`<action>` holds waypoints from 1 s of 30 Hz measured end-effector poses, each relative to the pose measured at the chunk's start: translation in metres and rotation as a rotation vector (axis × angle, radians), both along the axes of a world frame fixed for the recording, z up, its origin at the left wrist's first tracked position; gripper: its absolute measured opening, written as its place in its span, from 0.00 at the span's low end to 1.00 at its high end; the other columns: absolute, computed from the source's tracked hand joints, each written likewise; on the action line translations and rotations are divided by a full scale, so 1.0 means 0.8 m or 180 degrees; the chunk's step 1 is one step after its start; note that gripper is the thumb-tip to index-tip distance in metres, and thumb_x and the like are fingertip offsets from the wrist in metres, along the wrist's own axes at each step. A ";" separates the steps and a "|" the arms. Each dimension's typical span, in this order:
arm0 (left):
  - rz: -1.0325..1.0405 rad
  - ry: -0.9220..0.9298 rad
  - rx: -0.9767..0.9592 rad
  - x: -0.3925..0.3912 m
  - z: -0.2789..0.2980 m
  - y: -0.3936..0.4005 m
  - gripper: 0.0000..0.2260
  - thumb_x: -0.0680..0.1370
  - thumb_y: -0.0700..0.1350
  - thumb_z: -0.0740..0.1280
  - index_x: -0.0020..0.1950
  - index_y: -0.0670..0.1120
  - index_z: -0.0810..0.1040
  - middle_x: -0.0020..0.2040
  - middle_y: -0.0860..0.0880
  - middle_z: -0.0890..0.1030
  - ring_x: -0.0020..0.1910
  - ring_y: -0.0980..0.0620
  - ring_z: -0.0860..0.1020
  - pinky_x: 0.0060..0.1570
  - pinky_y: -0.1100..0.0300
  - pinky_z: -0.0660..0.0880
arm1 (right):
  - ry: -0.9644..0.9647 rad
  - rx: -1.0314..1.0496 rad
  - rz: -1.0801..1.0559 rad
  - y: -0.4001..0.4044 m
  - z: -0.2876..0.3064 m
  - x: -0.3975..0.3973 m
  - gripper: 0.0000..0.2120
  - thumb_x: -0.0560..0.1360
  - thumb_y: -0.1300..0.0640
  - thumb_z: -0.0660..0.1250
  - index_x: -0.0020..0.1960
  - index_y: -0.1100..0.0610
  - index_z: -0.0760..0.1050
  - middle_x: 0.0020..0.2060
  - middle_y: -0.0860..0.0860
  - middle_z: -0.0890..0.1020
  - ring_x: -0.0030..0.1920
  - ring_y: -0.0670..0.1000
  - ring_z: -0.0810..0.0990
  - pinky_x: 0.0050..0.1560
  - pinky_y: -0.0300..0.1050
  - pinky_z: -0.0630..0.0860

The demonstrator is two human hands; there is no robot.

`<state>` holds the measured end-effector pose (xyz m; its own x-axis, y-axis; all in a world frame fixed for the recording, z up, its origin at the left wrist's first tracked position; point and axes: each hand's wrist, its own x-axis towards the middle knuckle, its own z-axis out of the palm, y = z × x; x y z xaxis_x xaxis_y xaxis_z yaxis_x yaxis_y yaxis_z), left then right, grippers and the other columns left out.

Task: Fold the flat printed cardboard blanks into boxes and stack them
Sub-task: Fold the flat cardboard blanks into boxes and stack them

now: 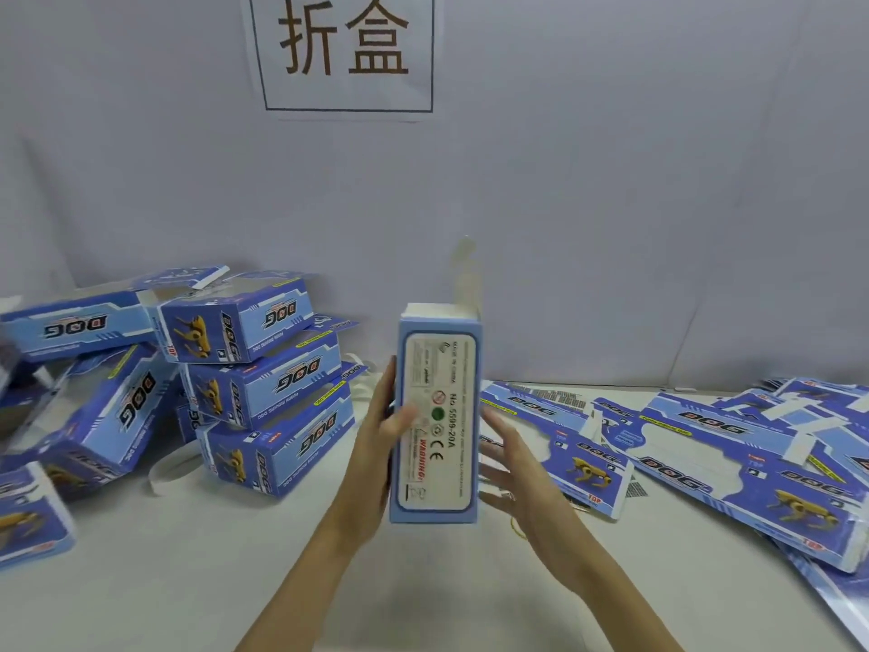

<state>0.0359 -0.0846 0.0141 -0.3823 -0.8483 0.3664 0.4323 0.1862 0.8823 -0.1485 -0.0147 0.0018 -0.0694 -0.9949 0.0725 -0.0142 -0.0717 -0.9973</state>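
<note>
The upright box (435, 416) is gripped by the left hand (383, 440); the right hand (510, 468), fingers spread, is held just beside it. With its top flap (465, 270) left untucked, it could be knocked open when stacked.

folded boxes (263, 392) piled left; flat blanks (705, 454) spread right; bare table (211, 581) between, toward the near edge

Folded boxes (263, 383) stacked left – flat blanks (705, 444) right, on table (235, 557)

Left hand (383, 430) fingers curled, gripping; right hand (512, 468) fingers spread, relaxed.
</note>
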 end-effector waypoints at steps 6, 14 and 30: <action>0.0629 0.0691 0.0670 0.012 -0.012 -0.016 0.30 0.70 0.70 0.73 0.66 0.55 0.82 0.55 0.58 0.87 0.54 0.58 0.86 0.48 0.60 0.83 | -0.1511 0.0219 0.0408 0.000 -0.008 0.025 0.36 0.73 0.40 0.79 0.77 0.43 0.69 0.61 0.62 0.85 0.58 0.67 0.86 0.53 0.64 0.84; 0.1189 -0.0069 0.1163 0.034 -0.031 -0.046 0.31 0.83 0.67 0.53 0.60 0.44 0.84 0.54 0.43 0.86 0.46 0.46 0.85 0.49 0.52 0.80 | -0.0946 -0.0778 -0.0302 -0.063 0.106 0.107 0.33 0.69 0.37 0.76 0.65 0.52 0.71 0.43 0.55 0.88 0.40 0.55 0.86 0.49 0.53 0.86; 0.1168 -0.0853 0.1418 0.022 -0.041 -0.055 0.22 0.87 0.53 0.56 0.47 0.42 0.84 0.39 0.44 0.86 0.30 0.48 0.81 0.36 0.56 0.77 | 0.2109 -0.0628 -0.0767 -0.096 -0.005 0.039 0.15 0.84 0.63 0.64 0.70 0.55 0.76 0.69 0.52 0.78 0.66 0.52 0.79 0.67 0.49 0.78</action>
<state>0.0531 -0.1289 -0.0186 -0.0673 -0.9905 -0.1201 0.1636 -0.1297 0.9780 -0.1171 -0.0917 -0.0022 -0.1643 -0.9216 0.3516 -0.6481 -0.1678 -0.7428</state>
